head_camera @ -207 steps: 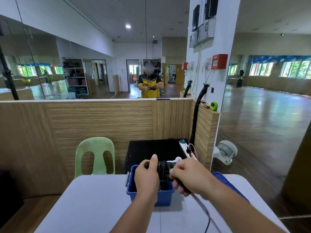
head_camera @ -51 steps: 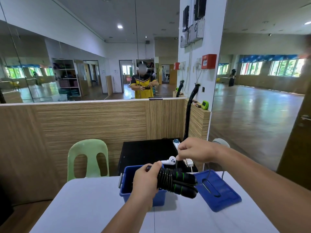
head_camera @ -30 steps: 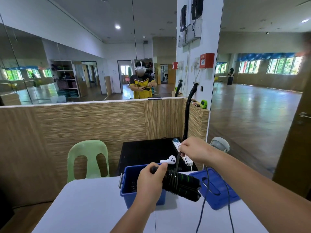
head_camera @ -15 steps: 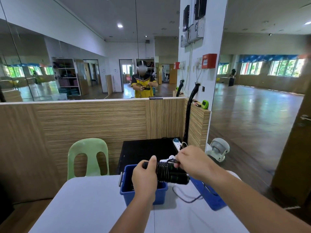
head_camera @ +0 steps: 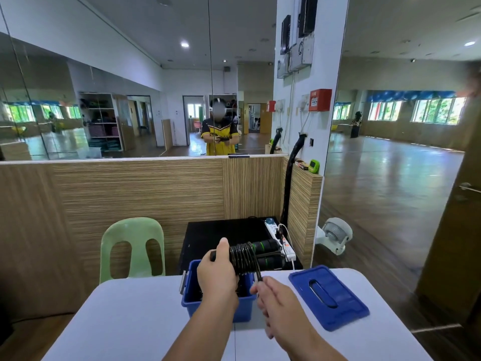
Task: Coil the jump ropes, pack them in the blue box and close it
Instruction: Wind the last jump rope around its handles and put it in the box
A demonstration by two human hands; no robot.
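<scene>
My left hand (head_camera: 217,276) grips the black jump rope handles (head_camera: 265,254) with green rings, held level above the blue box (head_camera: 191,295). Black cord (head_camera: 243,256) is wound in several turns around the handles. My right hand (head_camera: 274,298) pinches the cord's loose end just below and to the right of the coil. The open blue box stands on the white table (head_camera: 130,321); dark rope shows inside it, partly hidden by my left hand. The blue lid (head_camera: 329,295) lies flat on the table to the right of the box.
A green plastic chair (head_camera: 132,247) stands behind the table at the left. A black cabinet (head_camera: 221,235) with a white power strip (head_camera: 279,238) is behind the box. A wood-panelled partition and mirrors rise beyond. A white fan (head_camera: 335,235) sits on the floor at the right.
My right hand has come down from above the handles to below the coil, pulling the cord's end taut. The slack loop that lay on the table is gone. The lid is uncovered.
</scene>
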